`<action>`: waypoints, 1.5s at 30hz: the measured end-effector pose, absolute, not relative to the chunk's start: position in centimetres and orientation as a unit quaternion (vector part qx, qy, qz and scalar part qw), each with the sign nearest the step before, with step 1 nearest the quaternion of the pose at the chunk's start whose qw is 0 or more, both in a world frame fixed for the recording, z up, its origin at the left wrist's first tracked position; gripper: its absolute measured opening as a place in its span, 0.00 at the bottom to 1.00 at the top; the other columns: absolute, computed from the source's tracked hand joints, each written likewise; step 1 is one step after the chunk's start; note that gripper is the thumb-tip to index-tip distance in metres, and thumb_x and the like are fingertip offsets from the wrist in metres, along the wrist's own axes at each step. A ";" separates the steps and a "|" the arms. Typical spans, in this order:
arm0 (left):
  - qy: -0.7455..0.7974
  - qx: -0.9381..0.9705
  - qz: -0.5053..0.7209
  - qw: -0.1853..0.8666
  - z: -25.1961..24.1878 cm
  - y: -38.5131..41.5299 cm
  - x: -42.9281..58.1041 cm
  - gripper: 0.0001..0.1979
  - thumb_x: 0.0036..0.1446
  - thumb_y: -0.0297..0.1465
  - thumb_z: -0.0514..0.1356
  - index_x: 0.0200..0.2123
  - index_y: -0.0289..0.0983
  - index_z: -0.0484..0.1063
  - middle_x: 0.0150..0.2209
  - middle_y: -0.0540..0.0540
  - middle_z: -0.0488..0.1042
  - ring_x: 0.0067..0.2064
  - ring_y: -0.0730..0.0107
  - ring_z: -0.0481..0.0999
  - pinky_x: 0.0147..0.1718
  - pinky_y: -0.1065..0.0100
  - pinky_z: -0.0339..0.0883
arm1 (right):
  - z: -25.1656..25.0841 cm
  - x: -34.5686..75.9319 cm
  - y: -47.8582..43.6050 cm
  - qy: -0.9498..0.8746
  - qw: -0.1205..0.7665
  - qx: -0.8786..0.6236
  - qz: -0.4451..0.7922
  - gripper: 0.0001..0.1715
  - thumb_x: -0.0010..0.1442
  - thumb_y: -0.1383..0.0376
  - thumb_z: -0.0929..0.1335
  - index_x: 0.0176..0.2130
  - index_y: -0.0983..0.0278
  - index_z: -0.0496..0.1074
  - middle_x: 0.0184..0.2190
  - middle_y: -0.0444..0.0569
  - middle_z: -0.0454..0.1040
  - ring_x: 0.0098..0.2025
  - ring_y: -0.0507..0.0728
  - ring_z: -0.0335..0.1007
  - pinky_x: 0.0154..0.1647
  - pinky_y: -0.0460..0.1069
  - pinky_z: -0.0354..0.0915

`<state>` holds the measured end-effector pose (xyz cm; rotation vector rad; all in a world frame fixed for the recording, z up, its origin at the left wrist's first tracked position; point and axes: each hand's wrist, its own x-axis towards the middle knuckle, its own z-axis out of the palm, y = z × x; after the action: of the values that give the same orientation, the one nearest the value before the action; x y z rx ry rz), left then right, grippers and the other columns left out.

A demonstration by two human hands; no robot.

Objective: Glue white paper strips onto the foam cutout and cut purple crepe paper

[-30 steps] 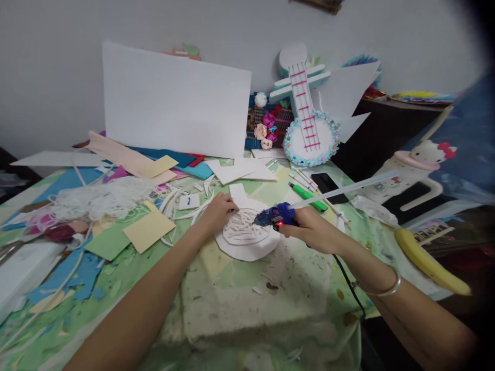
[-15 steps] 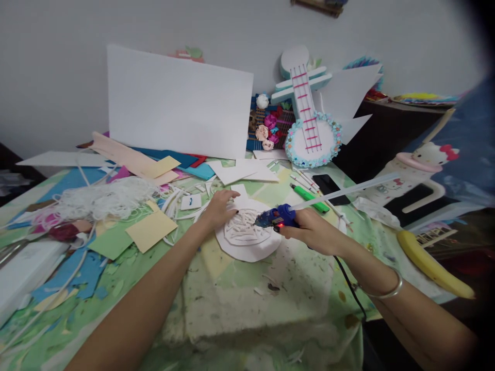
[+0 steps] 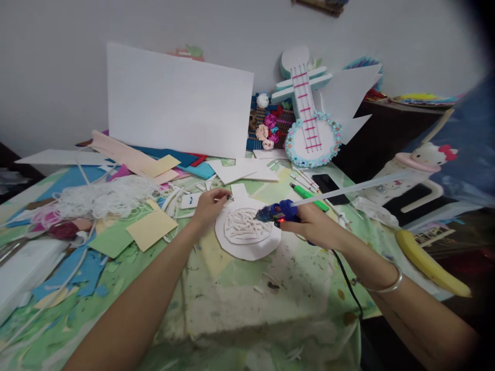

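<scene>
A white disc point(image 3: 247, 251) lies flat on the table, with a smaller round layer covered in short white strips point(image 3: 247, 225) on top and a white tab at its far edge. My right hand point(image 3: 309, 222) is wrapped round a blue hot glue gun point(image 3: 284, 210) with a glowing red light. A long clear glue stick point(image 3: 348, 190) sticks out of its back. The gun's nozzle points left, over the right part of the strips. My left hand point(image 3: 211, 208) is at the disc's far left edge, thumb and forefinger drawn together; whatever they hold is too small to name.
White cord point(image 3: 104, 201) and coloured paper sheets point(image 3: 152, 226) cover the left side. A green cutter point(image 3: 309, 197) and a phone point(image 3: 330, 188) lie behind my right hand. A white board point(image 3: 178, 103) and a decorated toy instrument point(image 3: 313, 134) lean at the wall. A cable point(image 3: 348, 283) hangs from the gun.
My left hand has drawn back left from over the strips to the disc's edge, its thumb and forefinger closing together. The glue gun has stayed almost in place.
</scene>
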<state>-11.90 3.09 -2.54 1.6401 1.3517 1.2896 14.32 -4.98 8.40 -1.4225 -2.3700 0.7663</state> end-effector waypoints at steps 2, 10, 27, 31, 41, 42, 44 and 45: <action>0.503 0.611 0.510 0.336 -2.7 3.0 -12.5 0.11 0.49 0.32 0.58 0.35 0.35 0.75 0.34 0.44 0.78 0.36 0.66 0.76 0.34 0.69 0.67 | 8.5 14.3 -4.8 -0.817 0.139 -0.489 0.272 0.16 0.56 0.57 0.64 0.23 0.65 0.62 0.19 0.40 0.54 0.23 0.49 0.50 0.25 0.47 0.46; 0.529 0.576 0.535 0.321 -2.9 2.2 -13.9 0.12 0.44 0.34 0.62 0.33 0.34 0.76 0.32 0.43 0.78 0.33 0.66 0.76 0.33 0.69 0.68 | 8.9 13.7 -4.7 -0.820 0.075 -0.505 0.258 0.20 0.56 0.55 0.63 0.21 0.63 0.55 0.18 0.40 0.50 0.22 0.48 0.46 0.25 0.48 0.44; 0.601 0.617 0.462 0.212 -4.0 2.6 -14.4 0.10 0.47 0.29 0.57 0.32 0.34 0.77 0.28 0.47 0.76 0.27 0.71 0.70 0.30 0.70 0.62 | 10.1 9.0 -3.2 -0.834 0.024 -0.486 0.260 0.21 0.52 0.55 0.63 0.19 0.63 0.53 0.18 0.42 0.50 0.21 0.48 0.46 0.23 0.48 0.43; 0.603 0.626 0.450 0.203 -4.0 2.6 -14.3 0.10 0.47 0.29 0.57 0.32 0.36 0.77 0.28 0.47 0.77 0.28 0.70 0.70 0.31 0.69 0.62 | 9.7 8.2 -2.5 -0.836 0.013 -0.484 0.258 0.21 0.52 0.56 0.64 0.18 0.63 0.52 0.16 0.42 0.50 0.20 0.48 0.46 0.22 0.48 0.43; 0.605 0.630 0.443 0.201 -4.0 2.6 -14.2 0.08 0.48 0.28 0.57 0.31 0.37 0.76 0.28 0.48 0.77 0.28 0.70 0.71 0.33 0.68 0.64 | 7.4 8.3 0.6 -0.823 0.035 -0.505 0.258 0.18 0.51 0.56 0.64 0.19 0.66 0.62 0.17 0.44 0.59 0.21 0.49 0.52 0.22 0.48 0.45; 0.605 0.631 0.442 0.201 -3.9 2.5 -14.2 0.08 0.48 0.29 0.57 0.31 0.37 0.76 0.28 0.48 0.77 0.28 0.70 0.70 0.33 0.68 0.64 | 7.3 8.4 0.8 -0.820 0.040 -0.509 0.259 0.18 0.51 0.56 0.64 0.19 0.66 0.63 0.18 0.45 0.61 0.22 0.49 0.53 0.23 0.48 0.46; 0.604 0.634 0.440 0.198 -3.9 2.5 -14.2 0.08 0.48 0.29 0.57 0.31 0.37 0.76 0.28 0.48 0.77 0.27 0.70 0.70 0.33 0.68 0.64 | 7.1 8.6 1.3 -0.816 0.051 -0.514 0.260 0.17 0.51 0.56 0.64 0.20 0.66 0.64 0.19 0.45 0.62 0.22 0.50 0.54 0.23 0.47 0.47; 0.604 0.635 0.440 0.197 -3.9 2.5 -14.2 0.08 0.48 0.29 0.57 0.31 0.37 0.76 0.28 0.48 0.77 0.27 0.70 0.70 0.32 0.68 0.64 | 7.0 8.7 1.5 -0.814 0.056 -0.516 0.260 0.17 0.51 0.56 0.64 0.21 0.66 0.65 0.19 0.45 0.63 0.22 0.50 0.55 0.23 0.47 0.48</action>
<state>-14.22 2.53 -3.90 1.7773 1.6912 1.2323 8.74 1.51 6.99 -1.5666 -2.4704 0.7905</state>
